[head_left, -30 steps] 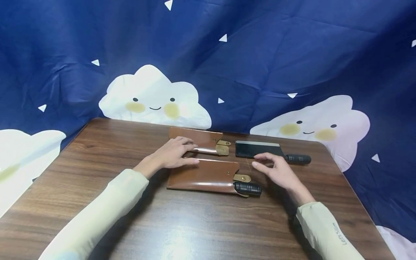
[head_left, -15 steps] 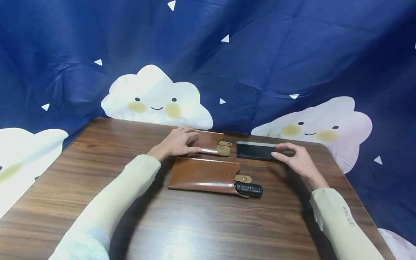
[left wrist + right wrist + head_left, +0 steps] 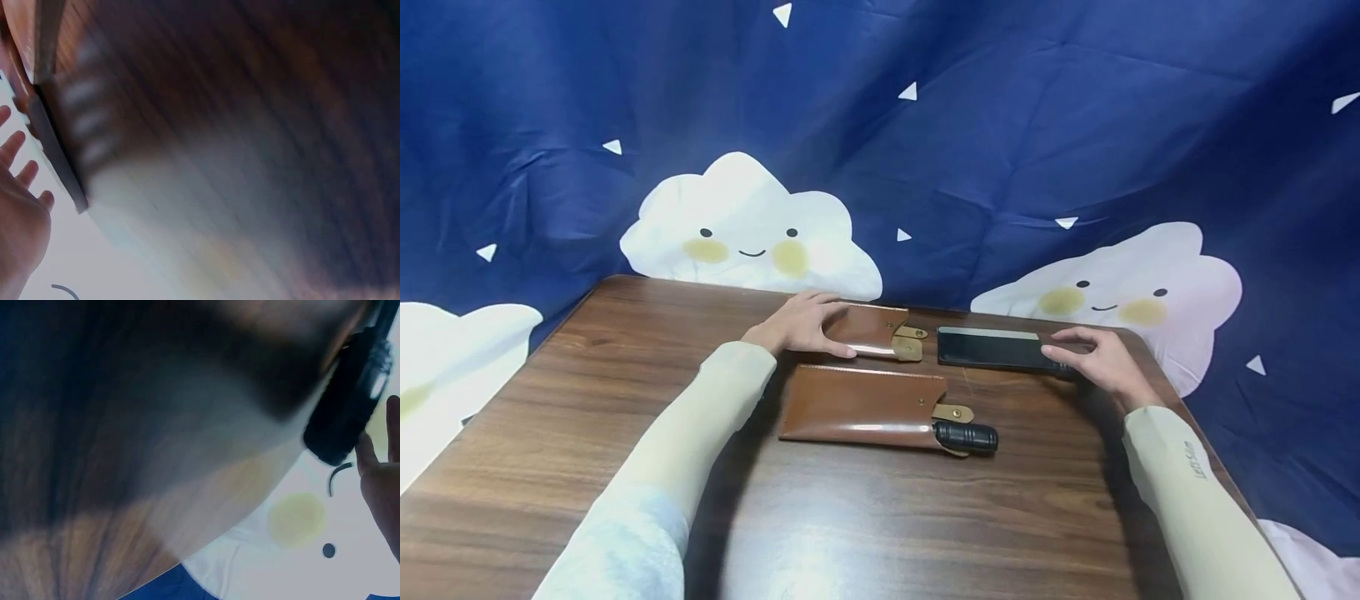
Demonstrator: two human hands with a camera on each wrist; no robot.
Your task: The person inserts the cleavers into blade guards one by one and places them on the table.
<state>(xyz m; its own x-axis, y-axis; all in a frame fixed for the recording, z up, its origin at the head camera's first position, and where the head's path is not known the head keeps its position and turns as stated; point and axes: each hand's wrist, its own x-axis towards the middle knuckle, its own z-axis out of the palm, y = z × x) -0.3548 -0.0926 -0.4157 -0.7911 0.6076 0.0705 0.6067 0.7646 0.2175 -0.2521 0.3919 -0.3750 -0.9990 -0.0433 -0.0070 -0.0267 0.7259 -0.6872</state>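
Observation:
My left hand (image 3: 803, 323) is over the left end of the far brown leather knife sheath (image 3: 874, 327), its thumb by the sheath's near edge. The left wrist view shows its fingers extended and spread; contact with the sheath cannot be told. To the right lies a cleaver (image 3: 988, 347) with a dark blade and a pale edge strip facing the back. My right hand (image 3: 1103, 367) is at its black handle (image 3: 350, 394), fingers loosely extended and hiding much of that handle in the head view. Whether they touch it is unclear.
Nearer the person lies a second brown sheath (image 3: 861, 404), with a black handle (image 3: 966, 436) sticking out of its right end. Both sheaths have tan snap straps. Behind the wooden table (image 3: 880, 517) hangs a blue curtain (image 3: 1000, 125) with clouds.
My right hand has moved right, from the near edge of the cleaver's blade to its handle. My left hand has moved back from between the sheaths onto the far one.

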